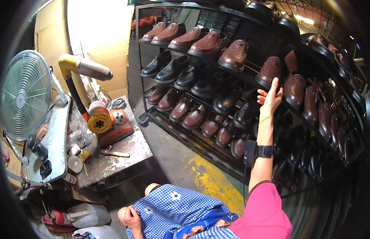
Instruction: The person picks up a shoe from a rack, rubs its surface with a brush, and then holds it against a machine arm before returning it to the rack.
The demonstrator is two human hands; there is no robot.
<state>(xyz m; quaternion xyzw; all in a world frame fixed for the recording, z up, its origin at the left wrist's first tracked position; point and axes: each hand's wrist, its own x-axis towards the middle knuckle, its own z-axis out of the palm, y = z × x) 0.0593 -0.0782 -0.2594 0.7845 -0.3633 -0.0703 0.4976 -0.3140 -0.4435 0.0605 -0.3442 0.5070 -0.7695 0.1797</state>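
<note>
My right hand (269, 98) reaches up to the shoe rack on an outstretched arm. Its fingers are apart, with one fingertip overlapping the toe of a brown leather shoe (269, 71); whether it touches cannot be told. Another brown shoe (294, 89) stands close by on the right. Down at the lower edge, my left hand (132, 219) rests by my knee with curled fingers, and nothing shows in them. A blue checked apron (173, 205) covers my lap beside it.
The metal rack (140, 91) bears rows of brown and black shoes (185, 71). At left, a worn workbench (135, 155) carries an orange machine (115, 127) and a brush-like tool (115, 153). A fan (28, 93) stands beyond, with a plastic jug (89, 215) below.
</note>
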